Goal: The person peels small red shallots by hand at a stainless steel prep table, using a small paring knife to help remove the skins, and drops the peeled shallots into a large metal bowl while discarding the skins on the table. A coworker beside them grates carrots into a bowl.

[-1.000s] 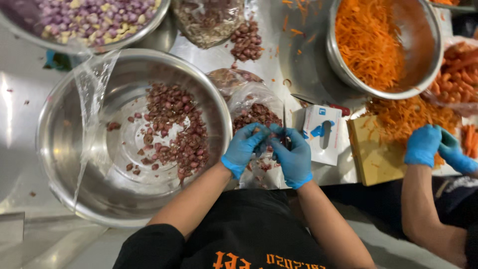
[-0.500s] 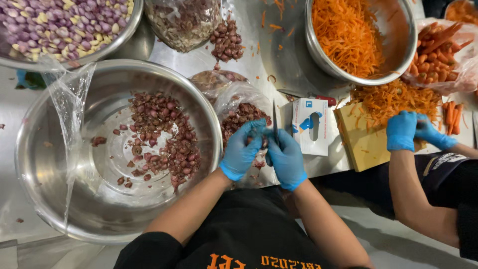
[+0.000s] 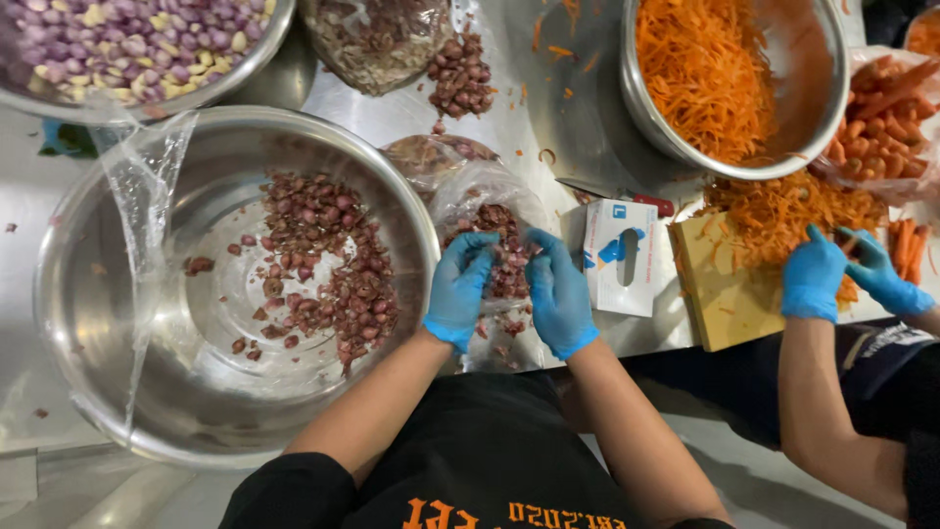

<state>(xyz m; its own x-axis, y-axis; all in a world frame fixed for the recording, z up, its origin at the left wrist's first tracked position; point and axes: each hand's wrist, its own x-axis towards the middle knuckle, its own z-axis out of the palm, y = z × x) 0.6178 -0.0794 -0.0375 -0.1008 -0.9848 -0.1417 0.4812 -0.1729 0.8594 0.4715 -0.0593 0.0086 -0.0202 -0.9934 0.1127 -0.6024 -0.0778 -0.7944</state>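
My left hand [image 3: 458, 290] and my right hand [image 3: 558, 294], both in blue gloves, are cupped close together over a clear plastic bag of small red shallots [image 3: 494, 230] on the steel counter. The fingers curl around shallots at the bag's mouth; what exactly sits between them is hidden. Just left of my hands stands a large steel bowl [image 3: 108, 294] with a scatter of red shallots and skins [image 3: 328, 269] on its bottom.
A bowl of peeled purple and yellow shallots [image 3: 117, 39] sits at top left. A box of gloves [image 3: 622, 257] lies right of my hands. A co-worker's gloved hands [image 3: 842, 274] handle shredded carrot on a wooden board [image 3: 725, 294], below a bowl of shredded carrot [image 3: 725, 78].
My hands have stayed together over the bag of shallots, lowering slightly toward the counter edge. The thin blade-like thing seen between them half a second ago no longer shows.
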